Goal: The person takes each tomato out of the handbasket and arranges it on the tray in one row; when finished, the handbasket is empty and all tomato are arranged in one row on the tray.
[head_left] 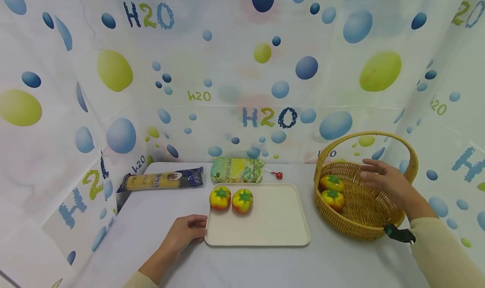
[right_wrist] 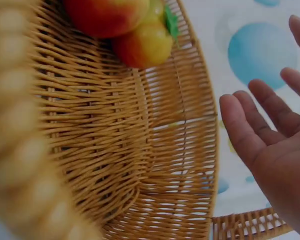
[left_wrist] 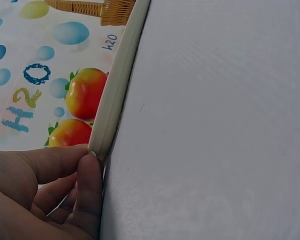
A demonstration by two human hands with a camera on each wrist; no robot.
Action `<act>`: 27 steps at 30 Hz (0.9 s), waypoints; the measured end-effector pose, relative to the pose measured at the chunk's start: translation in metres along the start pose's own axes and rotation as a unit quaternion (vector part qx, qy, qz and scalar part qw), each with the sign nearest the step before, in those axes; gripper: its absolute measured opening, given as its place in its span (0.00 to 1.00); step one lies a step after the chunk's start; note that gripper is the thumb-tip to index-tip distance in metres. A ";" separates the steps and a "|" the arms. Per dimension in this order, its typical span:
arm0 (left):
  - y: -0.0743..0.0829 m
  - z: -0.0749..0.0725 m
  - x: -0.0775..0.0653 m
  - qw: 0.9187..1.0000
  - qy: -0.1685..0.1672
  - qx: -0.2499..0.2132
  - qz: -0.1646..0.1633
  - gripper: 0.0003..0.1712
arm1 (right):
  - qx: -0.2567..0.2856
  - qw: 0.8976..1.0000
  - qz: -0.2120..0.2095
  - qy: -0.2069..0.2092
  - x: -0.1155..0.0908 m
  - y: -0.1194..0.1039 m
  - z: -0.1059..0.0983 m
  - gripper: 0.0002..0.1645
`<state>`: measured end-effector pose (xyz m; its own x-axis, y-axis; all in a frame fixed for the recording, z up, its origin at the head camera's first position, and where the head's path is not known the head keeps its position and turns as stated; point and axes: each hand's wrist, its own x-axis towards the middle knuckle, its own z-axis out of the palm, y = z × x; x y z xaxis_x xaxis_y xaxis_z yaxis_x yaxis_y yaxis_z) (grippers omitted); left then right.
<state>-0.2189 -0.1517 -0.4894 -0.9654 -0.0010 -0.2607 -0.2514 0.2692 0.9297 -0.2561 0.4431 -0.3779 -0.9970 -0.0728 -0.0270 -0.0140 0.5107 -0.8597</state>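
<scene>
At the near left part of the cream tray [head_left: 273, 220], my left hand [head_left: 186, 233] pinches the rim between thumb and fingers. The left wrist view shows the same hand [left_wrist: 55, 187] at the tray's edge [left_wrist: 115, 80]. Two yellow-red, tomato-like fruits [head_left: 242, 201] with green tops sit side by side in the tray's far left. My right hand [head_left: 386, 182], fingers spread and holding nothing, hovers over the right side of the wicker basket [head_left: 360, 229]. In that basket, two more such fruits [head_left: 333, 200] lie against the left wall; the right wrist view shows these fruits [right_wrist: 145, 45] apart from the hand [right_wrist: 285, 145].
A pack of pasta [head_left: 163, 179] lies at the back left. Beside it, behind the tray, is a green-yellow packet [head_left: 236, 170], then a red lollipop [head_left: 279, 175]. The basket's tall handle [head_left: 373, 133] arches over it. Patterned sheets [head_left: 227, 69] enclose the back and sides.
</scene>
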 end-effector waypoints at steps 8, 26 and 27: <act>0.001 -0.001 -0.001 1.000 0.001 -0.001 -0.003 0.25 | 0.050 0.998 0.031 -0.031 0.021 0.011 0.001 0.51; -0.001 0.000 0.000 1.000 0.002 -0.008 -0.004 0.25 | 0.030 0.989 0.089 -0.117 0.054 0.017 0.026 0.51; -0.001 0.000 0.000 1.000 0.001 -0.008 -0.004 0.25 | 0.034 0.988 0.088 -0.120 0.056 0.018 0.027 0.51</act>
<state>-0.2186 -0.1519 -0.4904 -0.9634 -0.0051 -0.2680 -0.2604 0.2539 0.9315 -0.3097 0.4252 -0.4090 -0.9362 -0.1936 -0.2934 0.1720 0.4757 -0.8626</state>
